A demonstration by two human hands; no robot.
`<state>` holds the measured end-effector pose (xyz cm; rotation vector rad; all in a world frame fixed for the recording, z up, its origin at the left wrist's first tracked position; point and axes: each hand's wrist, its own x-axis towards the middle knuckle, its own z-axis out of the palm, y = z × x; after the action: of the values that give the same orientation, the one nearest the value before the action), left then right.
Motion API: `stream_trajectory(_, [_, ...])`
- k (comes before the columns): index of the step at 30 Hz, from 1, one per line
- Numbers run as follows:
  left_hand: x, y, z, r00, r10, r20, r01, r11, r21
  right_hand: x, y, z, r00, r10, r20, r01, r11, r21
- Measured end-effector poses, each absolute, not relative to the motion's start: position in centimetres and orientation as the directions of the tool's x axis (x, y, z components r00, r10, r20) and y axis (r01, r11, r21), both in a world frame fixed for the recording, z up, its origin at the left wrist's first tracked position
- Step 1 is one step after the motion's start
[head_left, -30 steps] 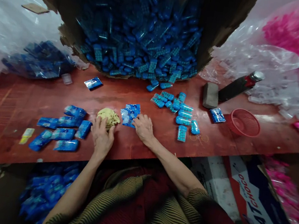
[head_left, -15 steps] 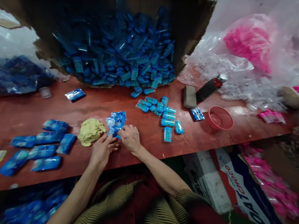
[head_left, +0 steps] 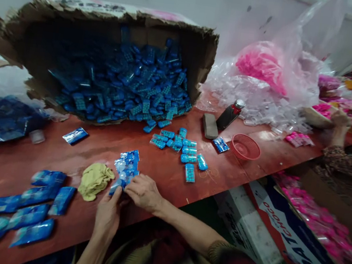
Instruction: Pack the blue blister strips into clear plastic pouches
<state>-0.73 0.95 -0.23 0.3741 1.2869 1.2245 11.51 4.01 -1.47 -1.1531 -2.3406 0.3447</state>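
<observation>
Near the table's front edge, my left hand (head_left: pixel 108 215) is closed with its thumb on a small blue packet (head_left: pixel 117 186). My right hand (head_left: pixel 145 193) pinches at the same packet's right side, fingertips close to the left hand's. What exactly lies between the right fingertips is hidden. Just beyond the hands lie more flat blue printed sachets (head_left: pixel 128 162), overlapping. A crumpled yellow-green cloth (head_left: pixel 96 181) sits to the left of them. Further left, several filled blue packets (head_left: pixel 29 216) are laid in a loose group.
A torn cardboard box (head_left: pixel 208 62) full of blue-capped clear containers opens toward me. Several such containers (head_left: pixel 189 150) lie on the red table (head_left: pixel 158 164). Right of them are a grey block (head_left: pixel 210 126), a dark bottle (head_left: pixel 229 114) and a red basket (head_left: pixel 245 147). A co-worker's hand (head_left: pixel 341 121) is at far right.
The view has tilted up, so things sit lower in the picture. My left fingers, spread beside the sachets before, have closed on the blue packet. My right hand stays pinched at the sachets.
</observation>
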Motion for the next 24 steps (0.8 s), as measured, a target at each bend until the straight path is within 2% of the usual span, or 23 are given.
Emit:
stream_trajectory(4, [-0.8, 1.2, -0.5, -0.195, 0.807, -0.557, -0.405, 0.451, 0.795, 12.1, 4.0, -1.8, -0.554, 0.757, 0.346, 0.602, 0.652, -0.462])
stream_trajectory(7, [-1.1, 1.2, -0.7, -0.241, 0.823, -0.515, -0.357, 0.418, 0.835, 12.7, 4.3, -1.5, -0.570, 0.745, 0.346, 0.571, 0.662, -0.486])
stream_trajectory(9, [-1.2, 1.2, -1.0, -0.283, 0.827, -0.486, -0.336, 0.389, 0.858, 13.0, 4.6, -1.3, -0.530, 0.776, 0.342, 0.550, 0.621, -0.558])
stream_trajectory(13, [-1.2, 1.5, -1.8, -0.309, 0.848, -0.430, -0.319, 0.334, 0.887, 13.2, 5.6, -1.2, -0.407, 0.887, 0.215, 0.465, 0.404, -0.788])
stream_trajectory(16, [-0.8, 1.9, -2.2, -0.274, 0.877, -0.395, -0.344, 0.294, 0.892, 13.0, 6.3, -1.1, -0.451, 0.892, 0.037, 0.376, 0.227, -0.898])
stream_trajectory(19, [-0.4, 2.1, -2.1, -0.266, 0.886, -0.380, -0.360, 0.274, 0.892, 12.7, 6.5, -1.1, -0.496, 0.865, -0.081, 0.262, 0.061, -0.963])
stream_trajectory(24, [-0.4, 2.4, -1.6, -0.346, 0.866, -0.361, -0.278, 0.273, 0.921, 11.9, 6.7, -1.2, -0.384, 0.886, -0.260, 0.121, -0.231, -0.965])
